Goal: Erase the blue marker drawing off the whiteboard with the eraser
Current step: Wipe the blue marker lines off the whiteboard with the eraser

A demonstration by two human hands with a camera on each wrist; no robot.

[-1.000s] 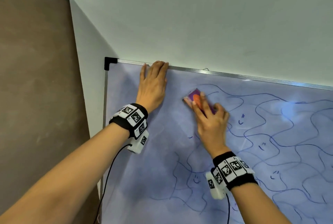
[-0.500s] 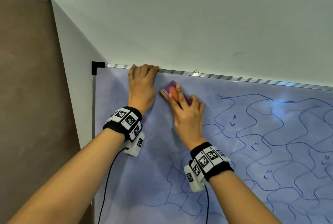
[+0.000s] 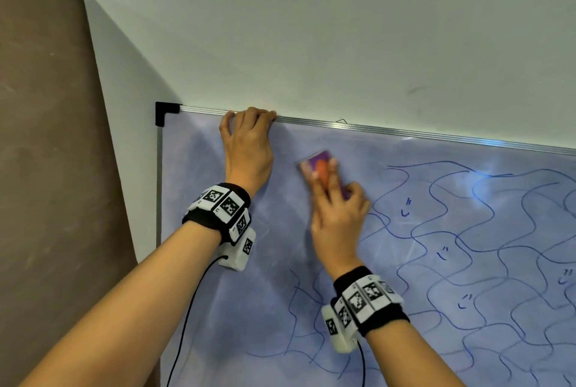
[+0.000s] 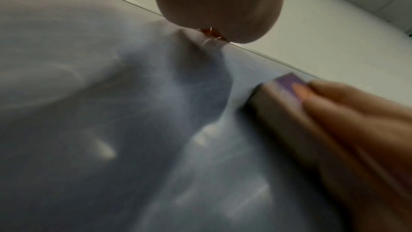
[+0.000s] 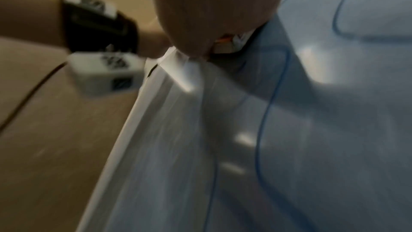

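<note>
The whiteboard (image 3: pixel 218 293) hangs on a wall. Its upper left is wiped and smudgy. The blue marker drawing (image 3: pixel 452 230), wavy lines with small marks, covers the right and lower parts. My right hand (image 3: pixel 333 199) grips the purple and orange eraser (image 3: pixel 314 160) and presses it flat on the board, just left of the nearest lines. In the left wrist view the eraser (image 4: pixel 287 84) is blurred under the right fingers (image 4: pixel 345 112). My left hand (image 3: pixel 247 124) hooks its fingers over the board's top frame, left of the eraser. The right wrist view shows a blue line (image 5: pixel 267 112) below the hand.
A silver frame (image 3: pixel 405 132) with a black corner piece (image 3: pixel 163 110) edges the board. White wall (image 3: pixel 311 28) lies above and a brown panel (image 3: pixel 46 168) to the left. Black cables (image 3: pixel 187 318) hang from both wrist cameras.
The eraser swept left up to my left hand, then back a little to the right. Lines near the top have gone. My left fingers, straight before, now curl over the top frame.
</note>
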